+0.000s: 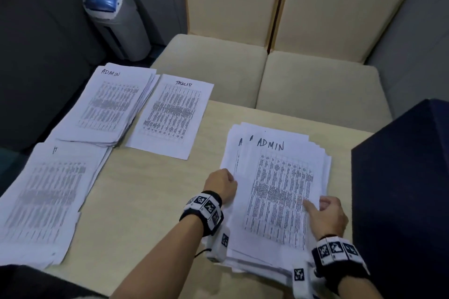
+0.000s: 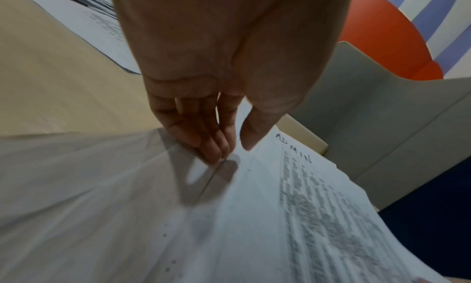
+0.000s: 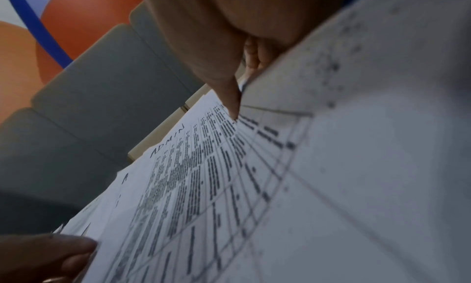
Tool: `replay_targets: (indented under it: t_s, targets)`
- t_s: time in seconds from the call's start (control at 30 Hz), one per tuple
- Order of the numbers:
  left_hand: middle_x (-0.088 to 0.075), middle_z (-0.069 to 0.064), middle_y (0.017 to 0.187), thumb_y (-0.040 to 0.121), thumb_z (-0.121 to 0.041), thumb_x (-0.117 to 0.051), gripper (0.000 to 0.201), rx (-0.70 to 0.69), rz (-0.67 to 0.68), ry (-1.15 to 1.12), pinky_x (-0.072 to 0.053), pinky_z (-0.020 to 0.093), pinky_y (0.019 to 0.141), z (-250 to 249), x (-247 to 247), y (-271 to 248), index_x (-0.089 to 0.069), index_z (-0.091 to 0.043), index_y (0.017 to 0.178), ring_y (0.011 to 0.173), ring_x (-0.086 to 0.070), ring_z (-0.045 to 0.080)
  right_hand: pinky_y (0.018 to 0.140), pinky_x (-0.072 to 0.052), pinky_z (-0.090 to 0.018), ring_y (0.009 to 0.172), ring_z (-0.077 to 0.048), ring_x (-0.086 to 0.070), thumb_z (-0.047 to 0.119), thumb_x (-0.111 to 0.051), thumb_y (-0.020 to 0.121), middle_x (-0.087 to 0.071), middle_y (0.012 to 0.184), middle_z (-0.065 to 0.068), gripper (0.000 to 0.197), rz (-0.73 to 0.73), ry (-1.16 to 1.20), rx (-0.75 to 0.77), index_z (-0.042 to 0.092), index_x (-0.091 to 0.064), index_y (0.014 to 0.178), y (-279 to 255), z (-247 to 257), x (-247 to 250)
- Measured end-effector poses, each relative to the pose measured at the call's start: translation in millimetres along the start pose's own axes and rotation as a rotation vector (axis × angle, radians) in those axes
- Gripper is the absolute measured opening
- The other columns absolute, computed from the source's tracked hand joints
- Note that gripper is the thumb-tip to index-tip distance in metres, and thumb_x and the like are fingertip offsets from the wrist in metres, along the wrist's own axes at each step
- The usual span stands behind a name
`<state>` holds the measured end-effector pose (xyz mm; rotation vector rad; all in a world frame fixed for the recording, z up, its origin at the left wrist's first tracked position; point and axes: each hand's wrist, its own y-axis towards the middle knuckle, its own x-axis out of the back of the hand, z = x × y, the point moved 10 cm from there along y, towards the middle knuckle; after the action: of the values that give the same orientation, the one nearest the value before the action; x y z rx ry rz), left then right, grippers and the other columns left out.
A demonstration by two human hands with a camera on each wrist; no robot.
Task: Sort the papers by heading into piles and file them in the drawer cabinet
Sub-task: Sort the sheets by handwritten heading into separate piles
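An unsorted stack of papers (image 1: 279, 247) lies on the table's right part; its top sheet (image 1: 279, 189) is headed ADMIN (image 2: 295, 152). My left hand (image 1: 230, 178) is at the stack's left edge, fingers (image 2: 203, 142) curled against the edge of the upper sheets and thumb just above them. My right hand (image 1: 313, 206) pinches the top sheet's right edge, thumb (image 3: 229, 102) on the print and the edge curling up beside it. Sorted piles lie to the left: ADMIN (image 1: 114, 104), a TASKLIST sheet (image 1: 172, 116) and IT (image 1: 43, 196).
A dark blue cabinet (image 1: 401, 189) stands right beside the stack. Two cream chairs (image 1: 267, 68) face the table's far edge. A grey appliance with a blue top (image 1: 116, 19) stands at the back left. Bare table (image 1: 150, 189) lies between the piles and the stack.
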<state>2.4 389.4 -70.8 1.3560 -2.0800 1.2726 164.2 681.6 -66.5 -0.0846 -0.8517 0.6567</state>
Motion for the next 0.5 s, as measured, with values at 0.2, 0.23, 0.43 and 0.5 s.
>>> replay_targets:
  t_s: [0.2, 0.23, 0.43, 0.5]
  targets:
    - [-0.063, 0.010, 0.104, 0.087, -0.010, -0.056, 0.007, -0.008, -0.079, -0.053, -0.052, 0.034, 0.083, -15, -5, 3, -0.059, -0.011, 0.093, 0.095, -0.061, 0.025, 0.081, -0.043, -0.030, 0.095, -0.030, -0.061, 0.021, -0.073, 0.086, -0.068, 0.101, -0.012, 0.025, -0.020, 0.084, -0.070, 0.009, -0.066, 0.106, -2, -19, 25]
    - [-0.062, 0.010, 0.107, 0.088, -0.013, -0.059, 0.012, -0.011, -0.073, -0.067, -0.051, 0.033, 0.084, -17, -10, 4, -0.059, -0.010, 0.099, 0.098, -0.060, 0.026, 0.080, -0.045, -0.031, 0.093, -0.029, -0.062, 0.025, -0.076, 0.083, -0.068, 0.099, -0.010, 0.026, -0.015, 0.109, -0.061, 0.011, -0.064, 0.102, -1, -18, 24]
    - [-0.059, 0.010, 0.112, 0.087, -0.032, -0.067, 0.033, 0.081, -0.005, 0.005, -0.053, 0.037, 0.085, -19, -33, 2, -0.060, -0.007, 0.106, 0.101, -0.060, 0.027, 0.097, -0.050, -0.041, 0.100, -0.023, -0.063, 0.047, -0.084, 0.072, -0.064, 0.099, 0.001, 0.069, -0.006, 0.170, -0.030, 0.014, -0.056, 0.126, 16, -3, 30]
    - [-0.046, 0.012, 0.121, 0.084, -0.022, -0.070, 0.035, 0.038, -0.084, 0.023, -0.048, 0.036, 0.091, -25, -28, 1, -0.054, -0.004, 0.109, 0.108, -0.049, 0.027, 0.098, -0.051, -0.045, 0.103, -0.022, -0.065, 0.053, -0.084, 0.070, -0.068, 0.110, 0.000, 0.071, 0.090, 0.132, -0.026, 0.017, -0.059, 0.126, 24, -4, 22]
